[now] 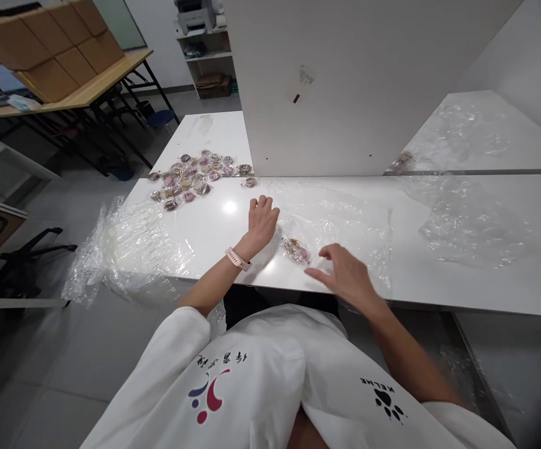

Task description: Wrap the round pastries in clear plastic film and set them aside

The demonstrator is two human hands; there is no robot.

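Note:
A clear plastic bag (354, 218) lies flat on the white table in front of me. At its left end sits a small cluster of wrapped snack packets (296, 249), brown and pink in clear film. My left hand (262, 223) is by the bag's left edge, fingers bent and together; its thumb and whatever it may grip are hidden. To the right of the cluster, my right hand (345, 274) hovers with thumb and fingers apart, holding nothing. A loose spread of similar packets (191, 178) covers the table's far left, and a single packet (250, 182) lies apart from it.
A stack of clear plastic bags (134, 243) overhangs the table's front left edge. Crumpled clear plastic (476, 224) lies on the right. A tall white panel (326, 93) rises along the back. Cardboard boxes (55, 50) stand on a wooden table at far left.

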